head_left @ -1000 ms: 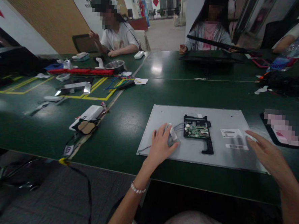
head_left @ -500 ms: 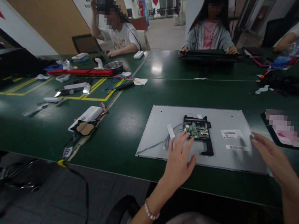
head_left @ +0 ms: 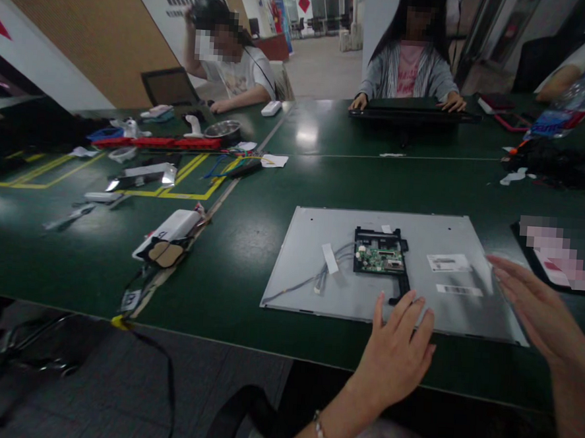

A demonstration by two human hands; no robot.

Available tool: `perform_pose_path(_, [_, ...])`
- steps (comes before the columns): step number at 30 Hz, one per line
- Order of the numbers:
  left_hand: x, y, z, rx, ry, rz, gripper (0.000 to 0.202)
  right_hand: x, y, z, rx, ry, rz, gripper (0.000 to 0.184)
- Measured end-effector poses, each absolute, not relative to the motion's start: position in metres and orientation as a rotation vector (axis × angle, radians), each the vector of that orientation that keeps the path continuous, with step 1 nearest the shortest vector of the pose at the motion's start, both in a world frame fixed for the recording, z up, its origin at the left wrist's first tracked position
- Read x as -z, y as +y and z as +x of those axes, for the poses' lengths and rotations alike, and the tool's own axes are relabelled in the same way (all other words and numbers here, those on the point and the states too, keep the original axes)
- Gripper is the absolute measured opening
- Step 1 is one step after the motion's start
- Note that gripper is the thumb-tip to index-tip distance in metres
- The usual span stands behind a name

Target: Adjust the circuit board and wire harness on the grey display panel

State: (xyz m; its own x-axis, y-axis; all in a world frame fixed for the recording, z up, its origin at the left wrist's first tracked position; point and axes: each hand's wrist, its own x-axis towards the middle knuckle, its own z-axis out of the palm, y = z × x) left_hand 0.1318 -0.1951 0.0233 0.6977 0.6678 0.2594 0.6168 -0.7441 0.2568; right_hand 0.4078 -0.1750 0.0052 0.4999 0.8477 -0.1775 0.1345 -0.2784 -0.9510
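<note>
A grey metal panel (head_left: 310, 246) lies flat on the green table (head_left: 251, 243) in front of me. At its middle sits a green circuit board (head_left: 378, 256) in a black bracket, with grey cables (head_left: 318, 280) running off to the left and a white label (head_left: 449, 262) to the right. My left hand (head_left: 397, 354) hovers at the panel's near edge, just below the bracket, fingers spread and holding nothing. My right hand (head_left: 535, 306) is held open over the panel's right end, also with nothing in it.
To the left lie a white device with a tan pad (head_left: 168, 236), tools inside yellow floor-tape lines (head_left: 141, 173) and a metal bowl (head_left: 223, 128). Two people sit across the table, one behind a black monitor (head_left: 408, 112). A dark tray (head_left: 552, 258) is at the right.
My left hand has left the cables at the panel's left and swung right and towards me, to the near edge. My right hand has stayed put, open.
</note>
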Motion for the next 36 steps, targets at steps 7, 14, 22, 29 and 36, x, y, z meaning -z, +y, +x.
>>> perform_pose_path(7, [-0.025,-0.194,0.129,-0.499,1.052,2.677,0.043,-0.01,-0.171,0.39,-0.98,-0.912,-1.619,0.04])
perform_pose_path(14, [-0.022,-0.193,0.126,-0.564,1.046,2.573,0.051,0.006,-0.169,0.368,-0.7,-1.704,-1.741,0.047])
perform_pose_path(22, [-0.019,-0.192,0.124,-0.705,1.067,2.475,0.052,0.026,-0.174,0.321,-0.1,-2.326,-1.683,0.06])
perform_pose_path(29, [-0.022,-0.192,0.124,-0.748,1.084,2.406,0.051,0.032,-0.161,0.294,0.124,-2.376,-1.701,0.077])
perform_pose_path(36, [-0.019,-0.193,0.121,-0.858,1.12,2.371,0.053,0.038,-0.142,0.257,0.122,-2.311,-1.758,0.061])
